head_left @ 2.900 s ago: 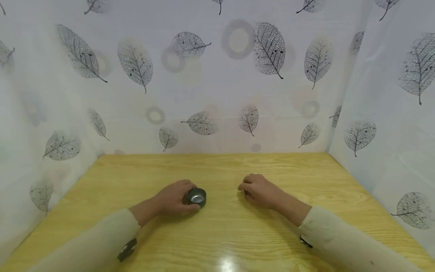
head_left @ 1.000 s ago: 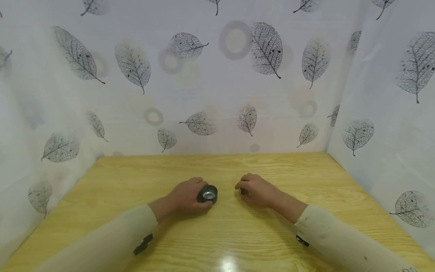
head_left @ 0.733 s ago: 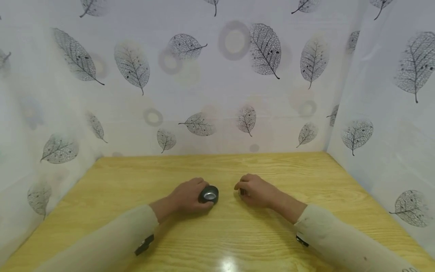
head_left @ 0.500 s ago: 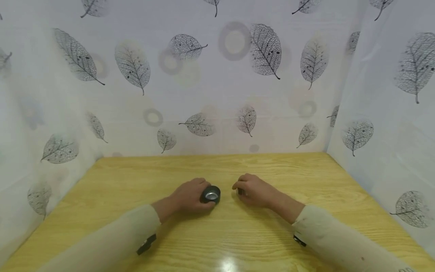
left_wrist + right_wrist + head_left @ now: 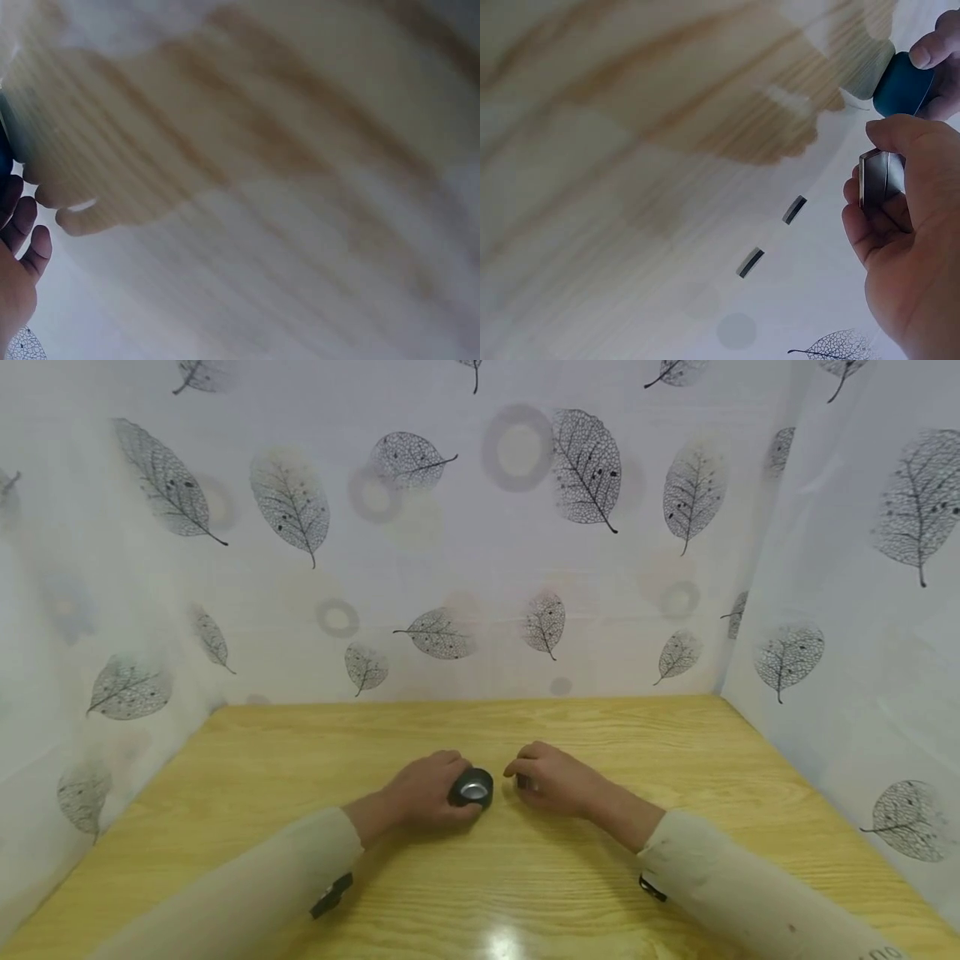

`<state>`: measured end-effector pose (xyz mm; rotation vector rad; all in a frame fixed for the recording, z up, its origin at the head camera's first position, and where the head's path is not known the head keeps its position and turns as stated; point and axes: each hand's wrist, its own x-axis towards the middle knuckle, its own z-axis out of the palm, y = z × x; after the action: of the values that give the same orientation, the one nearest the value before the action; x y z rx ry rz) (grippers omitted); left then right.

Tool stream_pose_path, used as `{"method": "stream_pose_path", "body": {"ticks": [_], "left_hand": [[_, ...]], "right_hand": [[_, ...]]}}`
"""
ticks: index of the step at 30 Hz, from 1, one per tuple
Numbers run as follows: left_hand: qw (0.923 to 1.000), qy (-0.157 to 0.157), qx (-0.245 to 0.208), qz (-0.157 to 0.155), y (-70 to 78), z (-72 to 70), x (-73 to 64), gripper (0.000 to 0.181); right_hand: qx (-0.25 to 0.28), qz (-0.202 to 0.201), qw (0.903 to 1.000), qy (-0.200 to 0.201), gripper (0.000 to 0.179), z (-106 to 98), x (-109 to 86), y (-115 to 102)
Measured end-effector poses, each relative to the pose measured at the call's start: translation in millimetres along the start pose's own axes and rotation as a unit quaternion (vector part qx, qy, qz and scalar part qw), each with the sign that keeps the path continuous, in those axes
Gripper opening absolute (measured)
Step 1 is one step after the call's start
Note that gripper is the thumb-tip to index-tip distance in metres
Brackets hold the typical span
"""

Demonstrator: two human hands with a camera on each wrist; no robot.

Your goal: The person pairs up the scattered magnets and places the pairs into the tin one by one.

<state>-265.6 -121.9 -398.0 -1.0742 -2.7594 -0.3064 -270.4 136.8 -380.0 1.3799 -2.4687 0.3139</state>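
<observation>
In the head view my left hand grips a dark, round, cup-like thing with a silvery inside, its mouth facing up and tilted towards the right. The right wrist view shows its side as a smooth blue-green wall with left fingers round it. A short gap to the right, my right hand pinches a small, shiny metal block with straight edges and a thin seam, mostly covered by the fingers from above. In the left wrist view only the fingers of the left hand and a dark edge show.
Both hands are low over a glossy yellow wood-grain table. A white curtain printed with leaves rises behind and along both sides. Dark devices are strapped under the left cuff and the right cuff.
The left hand has carried the round thing to the right. The right hand has shifted a little left with the metal block, so the gap between them has narrowed.
</observation>
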Motion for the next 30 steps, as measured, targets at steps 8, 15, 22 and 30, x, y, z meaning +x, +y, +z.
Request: {"method": "stream_pose_path", "body": {"ticks": [8, 15, 22, 30], "left_hand": [[1.0, -0.004, 0.003, 0.005, -0.8, 3.3, 5.0, 0.05], [0.9999, -0.013, -0.001, -0.005, 2.7, 2.0, 5.1, 0.054], [0.9997, -0.022, -0.005, -0.01, 6.8, -0.4, 6.2, 0.052], [0.9996, -0.023, -0.012, -0.006, 9.8, 0.2, 9.2, 0.047]], "right_hand": [[-0.004, 0.009, 0.9999, 0.009, 0.035, 1.5, 3.2, -2.4], [0.011, 0.041, 0.9988, -0.023, 0.043, 0.5, 7.6, -7.9], [0.03, 0.063, 0.9971, -0.029, 0.049, -1.3, 11.0, -14.3], [0.044, 0.068, 0.9952, -0.055, 0.038, 0.2, 13.9, -17.0]]}}
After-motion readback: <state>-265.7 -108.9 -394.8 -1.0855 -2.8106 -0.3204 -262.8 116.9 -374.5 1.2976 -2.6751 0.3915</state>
